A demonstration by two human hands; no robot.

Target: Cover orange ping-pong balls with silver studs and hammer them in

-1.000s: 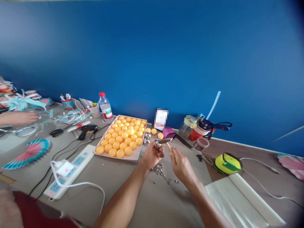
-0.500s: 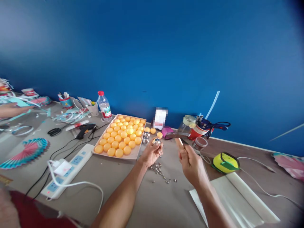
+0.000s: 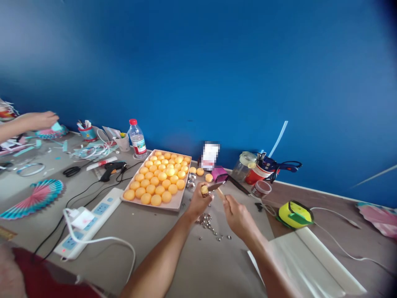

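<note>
My left hand (image 3: 198, 203) is closed around a yellow-orange ball (image 3: 204, 189), partly covered in shiny silver pieces. In my right hand (image 3: 237, 211) is the wooden handle of a hammer (image 3: 216, 186). Its dark metal head is right at the ball, seemingly touching it. Below the ball, small silver studs (image 3: 206, 220) lie scattered on the table. Silver-covered balls (image 3: 191, 181) stand behind my left hand, close to a few loose orange balls (image 3: 209, 177).
Left of my hands is a shallow box (image 3: 180, 203) of orange balls. Further left are a power strip (image 3: 89, 223), a glue gun (image 3: 110, 169) and a bottle (image 3: 137, 138). To the right lie a yellow-green tape measure (image 3: 295, 214) and pale sheet material (image 3: 313, 265). Another person's hand (image 3: 40, 120) shows far left.
My right hand has moved left and brought the hammer's head to the ball. The ball's yellow side now shows instead of its silver side. The other person's hand has risen.
</note>
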